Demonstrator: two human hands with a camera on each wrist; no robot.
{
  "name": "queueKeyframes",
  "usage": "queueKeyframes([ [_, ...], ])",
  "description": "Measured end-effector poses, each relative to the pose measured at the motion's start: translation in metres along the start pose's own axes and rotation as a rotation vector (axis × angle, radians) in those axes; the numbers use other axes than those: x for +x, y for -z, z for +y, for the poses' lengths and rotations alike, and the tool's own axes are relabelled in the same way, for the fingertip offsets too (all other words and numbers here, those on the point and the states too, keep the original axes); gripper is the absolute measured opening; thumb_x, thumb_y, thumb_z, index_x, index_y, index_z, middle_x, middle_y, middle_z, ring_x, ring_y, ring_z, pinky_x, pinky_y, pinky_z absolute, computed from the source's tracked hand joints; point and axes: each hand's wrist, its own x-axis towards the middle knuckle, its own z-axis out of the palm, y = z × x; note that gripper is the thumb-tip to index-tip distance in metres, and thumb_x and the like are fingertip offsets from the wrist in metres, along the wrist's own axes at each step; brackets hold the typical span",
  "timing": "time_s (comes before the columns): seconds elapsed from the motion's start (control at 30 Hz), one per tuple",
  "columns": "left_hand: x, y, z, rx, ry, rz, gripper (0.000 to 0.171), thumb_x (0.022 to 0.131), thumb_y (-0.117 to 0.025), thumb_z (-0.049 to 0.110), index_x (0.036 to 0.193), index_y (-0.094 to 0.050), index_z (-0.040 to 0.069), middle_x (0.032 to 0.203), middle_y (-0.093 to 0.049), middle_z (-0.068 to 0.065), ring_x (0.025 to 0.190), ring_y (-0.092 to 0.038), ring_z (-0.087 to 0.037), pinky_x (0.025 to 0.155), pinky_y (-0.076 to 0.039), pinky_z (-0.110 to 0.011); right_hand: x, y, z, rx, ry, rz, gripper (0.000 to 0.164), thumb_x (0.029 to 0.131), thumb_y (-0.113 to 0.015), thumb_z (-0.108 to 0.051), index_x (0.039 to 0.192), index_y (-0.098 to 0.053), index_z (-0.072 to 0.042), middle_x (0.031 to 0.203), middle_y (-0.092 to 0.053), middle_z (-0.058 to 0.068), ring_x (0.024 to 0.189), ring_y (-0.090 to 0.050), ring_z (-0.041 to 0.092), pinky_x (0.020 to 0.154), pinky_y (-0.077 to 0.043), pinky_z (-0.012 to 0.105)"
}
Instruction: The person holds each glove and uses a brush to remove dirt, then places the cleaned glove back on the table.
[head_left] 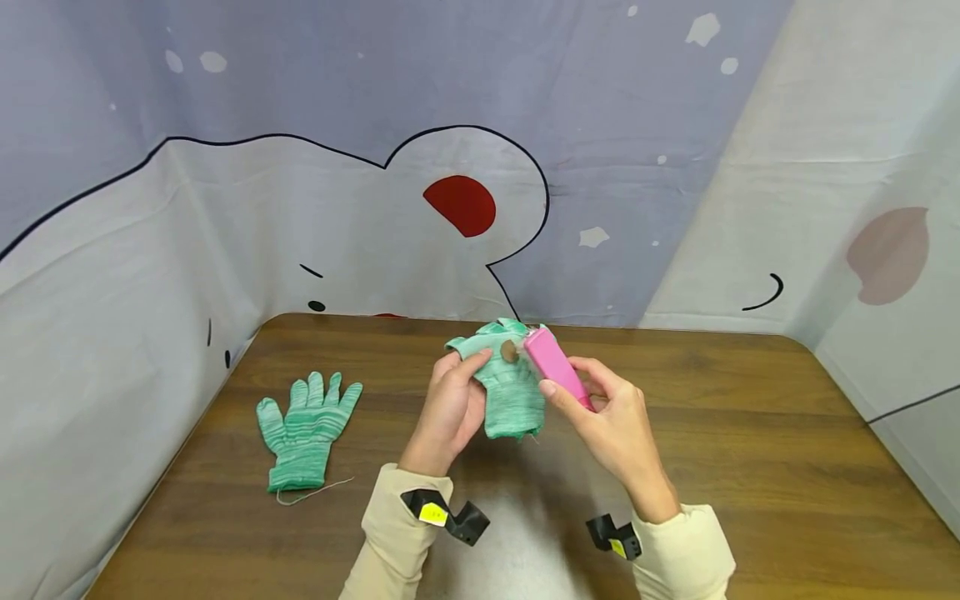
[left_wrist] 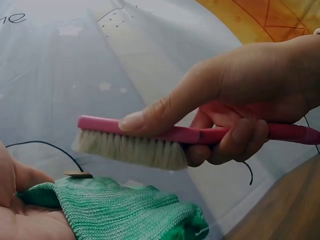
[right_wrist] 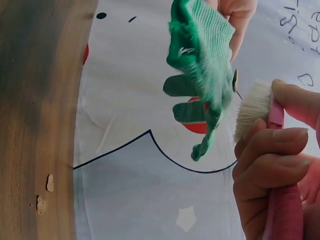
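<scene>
My left hand [head_left: 450,404] holds up a green knitted glove [head_left: 513,400], thumb on top of the fabric near its upper left. A small flat brown piece [head_left: 510,351] lies on that glove; it shows edge-on in the left wrist view. In my right hand [head_left: 611,412] is a pink brush [left_wrist: 170,134], gripped with the thumb laid along its back. Its pale bristles [right_wrist: 252,110] face the glove, a small gap away from the brown piece in the right wrist view. The glove's underside is hidden in the head view.
A second green glove [head_left: 303,433] lies flat on the wooden table [head_left: 750,442] to the left, a loose thread [head_left: 315,492] trailing from its cuff. Small light-brown flakes [right_wrist: 41,205] appear on the wood. A printed cloth [head_left: 337,225] hangs behind and at the sides.
</scene>
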Motion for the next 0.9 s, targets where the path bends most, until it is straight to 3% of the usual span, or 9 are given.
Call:
queueKeyframes([
  [0.2, -0.001, -0.002, -0.001, 0.021, 0.014, 0.028, 0.033, 0.096, -0.033, 0.002, 0.126, -0.034, -0.012, 0.125, -0.046, -0.012, 0.123, -0.041, -0.019, 0.104, -0.032, -0.034, -0.002, -0.008, 0.0, -0.082, 0.065, 0.006, 0.034, 0.076, -0.075, -0.032, 0.105, -0.064, -0.019, 0.079, -0.066, 0.002, 0.058, -0.055, 0.013, 0.05, -0.046, 0.025],
  [0.4, -0.001, -0.003, -0.001, 0.025, -0.015, 0.068, 0.033, 0.097, -0.034, 0.004, 0.126, -0.034, -0.012, 0.129, -0.043, -0.016, 0.125, -0.039, -0.02, 0.105, -0.031, -0.034, -0.003, -0.013, 0.0, -0.172, 0.045, 0.017, 0.034, 0.076, -0.073, -0.04, 0.103, -0.064, -0.022, 0.07, -0.061, -0.003, 0.057, -0.05, 0.013, 0.048, -0.042, 0.025],
  [0.9, -0.002, 0.0, 0.005, 0.02, -0.018, 0.11, 0.033, 0.097, -0.035, 0.006, 0.126, -0.035, -0.01, 0.13, -0.043, -0.015, 0.123, -0.041, -0.02, 0.104, -0.033, -0.034, -0.002, -0.01, 0.003, -0.203, 0.014, 0.015, 0.036, 0.075, -0.074, -0.041, 0.103, -0.064, -0.021, 0.071, -0.062, -0.002, 0.059, -0.051, 0.015, 0.05, -0.041, 0.026],
])
